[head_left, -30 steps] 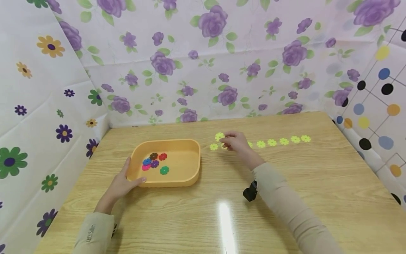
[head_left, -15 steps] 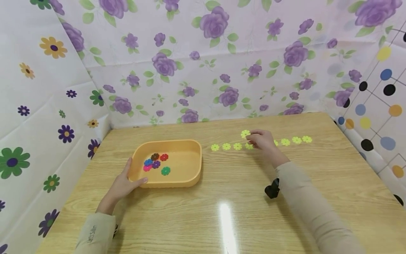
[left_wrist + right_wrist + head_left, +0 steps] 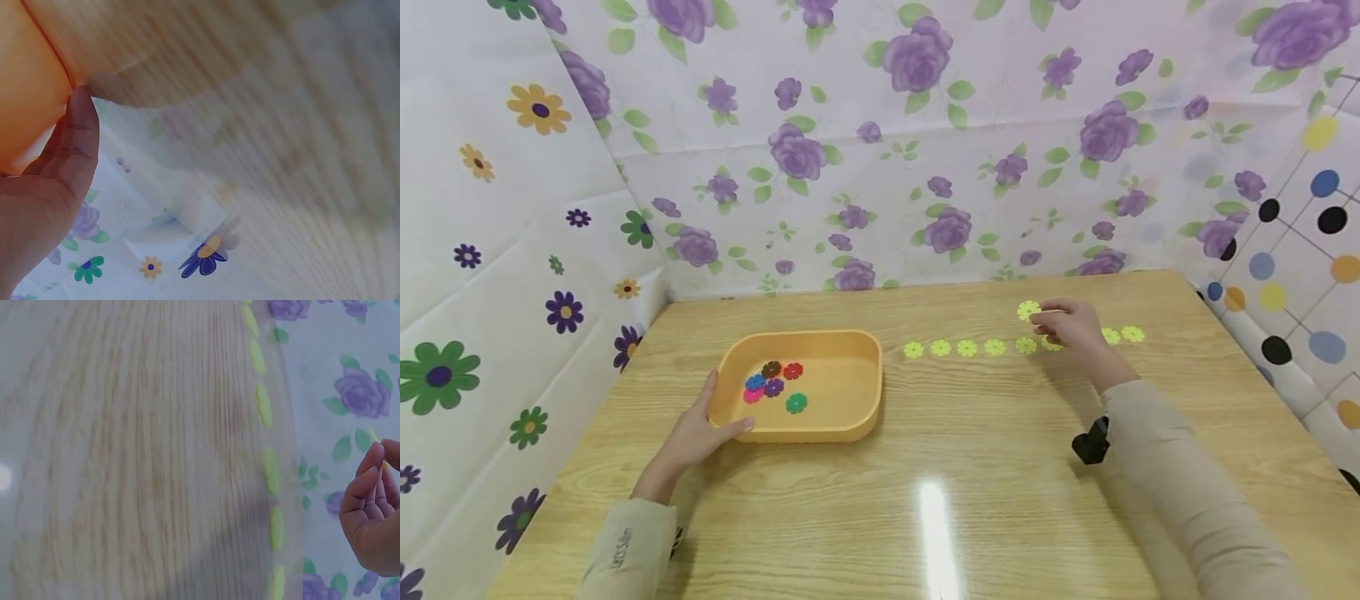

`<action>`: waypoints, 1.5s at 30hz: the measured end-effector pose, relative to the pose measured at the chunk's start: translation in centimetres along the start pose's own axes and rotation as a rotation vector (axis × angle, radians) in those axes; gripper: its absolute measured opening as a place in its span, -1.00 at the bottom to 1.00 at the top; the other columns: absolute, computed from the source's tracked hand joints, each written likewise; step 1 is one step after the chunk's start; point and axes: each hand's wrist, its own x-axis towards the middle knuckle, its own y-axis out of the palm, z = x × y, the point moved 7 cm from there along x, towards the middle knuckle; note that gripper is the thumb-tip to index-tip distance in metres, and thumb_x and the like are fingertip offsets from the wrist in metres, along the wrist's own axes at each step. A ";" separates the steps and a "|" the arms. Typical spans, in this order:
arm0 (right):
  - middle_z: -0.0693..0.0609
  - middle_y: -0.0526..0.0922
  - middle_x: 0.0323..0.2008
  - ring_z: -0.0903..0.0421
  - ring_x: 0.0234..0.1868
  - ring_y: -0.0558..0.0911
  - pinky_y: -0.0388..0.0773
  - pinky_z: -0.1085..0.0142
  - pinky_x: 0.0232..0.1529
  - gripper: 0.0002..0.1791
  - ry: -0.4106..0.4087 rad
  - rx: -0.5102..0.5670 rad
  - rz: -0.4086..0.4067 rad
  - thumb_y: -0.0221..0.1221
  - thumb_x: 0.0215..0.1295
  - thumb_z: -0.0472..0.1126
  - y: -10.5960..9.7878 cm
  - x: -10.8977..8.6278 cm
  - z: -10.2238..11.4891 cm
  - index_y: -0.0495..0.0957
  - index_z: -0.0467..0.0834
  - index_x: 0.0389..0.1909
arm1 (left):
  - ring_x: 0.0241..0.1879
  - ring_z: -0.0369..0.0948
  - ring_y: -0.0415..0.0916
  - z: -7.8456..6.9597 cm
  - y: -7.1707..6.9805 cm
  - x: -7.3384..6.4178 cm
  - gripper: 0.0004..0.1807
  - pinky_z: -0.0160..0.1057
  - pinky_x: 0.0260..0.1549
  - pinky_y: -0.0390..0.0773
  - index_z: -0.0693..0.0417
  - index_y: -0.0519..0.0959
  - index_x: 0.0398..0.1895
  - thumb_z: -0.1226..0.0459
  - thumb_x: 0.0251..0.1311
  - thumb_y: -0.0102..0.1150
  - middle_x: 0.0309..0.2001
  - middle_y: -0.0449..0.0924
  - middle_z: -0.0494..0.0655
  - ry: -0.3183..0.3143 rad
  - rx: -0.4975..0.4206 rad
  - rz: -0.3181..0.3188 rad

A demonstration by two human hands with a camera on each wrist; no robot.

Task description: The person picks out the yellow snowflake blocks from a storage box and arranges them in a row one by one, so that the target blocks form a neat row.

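Observation:
My right hand (image 3: 1073, 327) pinches a yellow snowflake disc (image 3: 1027, 311) between thumb and fingertips, raised over a row of matching discs on the table. One of these row discs (image 3: 967, 348) lies left of the hand, which partly covers others. In the right wrist view the pinched disc shows only as a thin yellow edge. My left hand (image 3: 696, 429) grips the left front corner of an orange plastic tray (image 3: 805, 435), thumb over the front rim and fingers along the outer side. Inside the tray lie several coloured discs, among them a green disc (image 3: 797, 403) and a red disc (image 3: 793, 371).
The wood-grain table (image 3: 850, 517) reaches back to a flowered cloth wall (image 3: 820, 217). Side cloths (image 3: 497, 300) stand at left and right. A small black device (image 3: 1091, 443) hangs under my right wrist.
My right hand has travelled to the right above the row, still pinching the yellow disc. More discs at the row's left end now show. The left hand stays on the tray.

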 end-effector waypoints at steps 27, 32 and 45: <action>0.38 0.58 -0.51 0.38 -0.44 0.60 0.53 0.49 -0.42 -0.66 -0.046 -0.090 -0.106 0.12 0.25 -0.12 -10.9 -0.7 2.1 0.39 -0.08 0.03 | 0.29 0.31 -0.19 0.1 -0.1 0.1 0.20 0.28 0.17 -0.07 0.01 -0.49 0.39 -0.07 0.01 0.23 0.36 -0.27 0.39 -0.011 -0.009 -0.002; 0.36 0.58 -0.55 0.38 -0.44 0.60 0.54 0.49 -0.42 -0.80 -0.021 -0.121 -0.159 0.15 0.21 -0.04 -13.2 -0.7 2.2 0.43 0.06 -0.16 | 0.30 0.30 -0.19 0.1 0.0 0.3 0.20 0.28 0.17 -0.06 0.01 -0.49 0.39 -0.08 0.02 0.22 0.37 -0.28 0.37 -0.017 -0.008 0.001; 0.38 0.58 -0.59 0.41 -0.48 0.60 0.53 0.48 -0.45 -0.91 0.041 -0.064 -0.189 0.14 0.22 -0.10 -16.0 0.0 0.3 0.45 0.08 -0.27 | 0.29 0.31 -0.16 0.0 -0.1 0.2 0.18 0.28 0.17 -0.05 0.05 -0.47 0.40 -0.06 0.03 0.22 0.36 -0.27 0.38 0.002 0.001 -0.014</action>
